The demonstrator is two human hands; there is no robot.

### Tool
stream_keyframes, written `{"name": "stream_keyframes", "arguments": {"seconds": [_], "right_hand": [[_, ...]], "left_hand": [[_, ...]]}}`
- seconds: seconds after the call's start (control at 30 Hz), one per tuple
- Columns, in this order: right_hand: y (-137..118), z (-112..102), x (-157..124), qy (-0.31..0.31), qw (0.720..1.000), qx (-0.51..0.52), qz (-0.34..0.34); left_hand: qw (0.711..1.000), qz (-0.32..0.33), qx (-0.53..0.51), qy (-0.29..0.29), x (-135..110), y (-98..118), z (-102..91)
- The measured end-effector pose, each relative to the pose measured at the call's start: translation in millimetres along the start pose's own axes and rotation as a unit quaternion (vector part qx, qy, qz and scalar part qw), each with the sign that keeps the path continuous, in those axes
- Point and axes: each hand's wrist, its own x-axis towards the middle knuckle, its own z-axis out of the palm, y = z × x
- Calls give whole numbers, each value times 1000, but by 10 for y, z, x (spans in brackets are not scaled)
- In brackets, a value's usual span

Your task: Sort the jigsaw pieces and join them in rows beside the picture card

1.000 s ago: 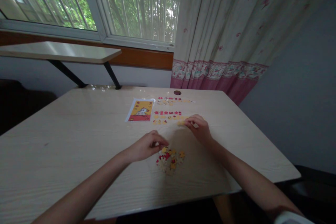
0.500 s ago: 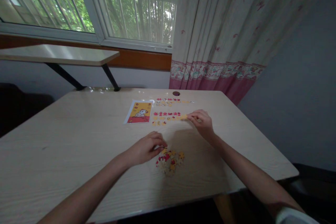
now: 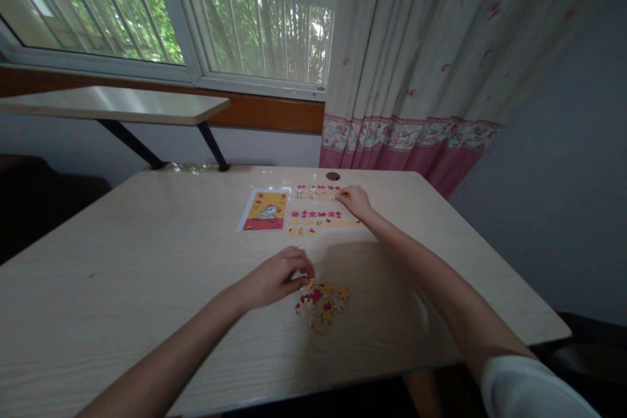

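Observation:
My left hand [image 3: 281, 277] hovers at the left edge of a loose pile of jigsaw puzzle pieces [image 3: 327, 315], its thumb and fingers pinched at a yellow puzzle piece [image 3: 311, 283]. Further off, my right hand [image 3: 357, 201] reaches over the upper rows of puzzle pieces [image 3: 309, 188]. Its fingertips press together on a small yellowish piece at the right end of a row, partly hidden by the fingers. Closer to me lie lower rows of red pieces [image 3: 312, 214] and yellow pieces [image 3: 336, 223]. Left of the rows is a picture sheet [image 3: 266, 210] with a white animal on yellow and red.
The pieces lie on a pale wooden table [image 3: 161, 261] with a round cable hole [image 3: 333, 176] near its far edge. A raised shelf [image 3: 122, 104] on black supports stands at the back left. Beyond are a window and a long curtain [image 3: 411, 78].
My right hand has moved from the right end of the lower yellow row up and away to the upper rows. The left hand stays by the pile. The view has shifted slightly.

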Motion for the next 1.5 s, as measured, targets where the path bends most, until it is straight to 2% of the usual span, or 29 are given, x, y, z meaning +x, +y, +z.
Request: {"name": "stream_keyframes", "arguments": {"seconds": [0.27, 0.47, 0.57, 0.67, 0.77, 0.9, 1.17, 1.4, 1.5], "right_hand": [[-56, -42, 19, -12, 995, -97, -26], [-88, -167, -126, 31, 993, -86, -69], [-155, -264, -370, 56, 990, -31, -122], [-281, -355, -737, 45, 977, 26, -204], [-436, -406, -1108, 40, 960, 57, -272], [-602, -397, -1388, 58, 944, 80, -314], [-715, -373, -1448, 74, 940, 48, -329], [-738, -400, -1508, 139, 922, 6, -362], [-690, -445, -1452, 179, 923, 28, -340]], "left_hand": [[1000, -8, -27, 10, 15, 18, -19], [996, -44, -76, 23, 12, -38, 2], [981, -93, -163, 58, 26, -100, 56], [945, -132, -276, 116, 72, -126, 108], [919, -160, -319, 167, 117, -105, 136], [917, -180, -320, 154, 136, -83, 165], [908, -184, -343, 156, 147, -61, 173], [904, -179, -357, 155, 145, -41, 183], [912, -167, -333, 171, 136, -74, 173]]}}
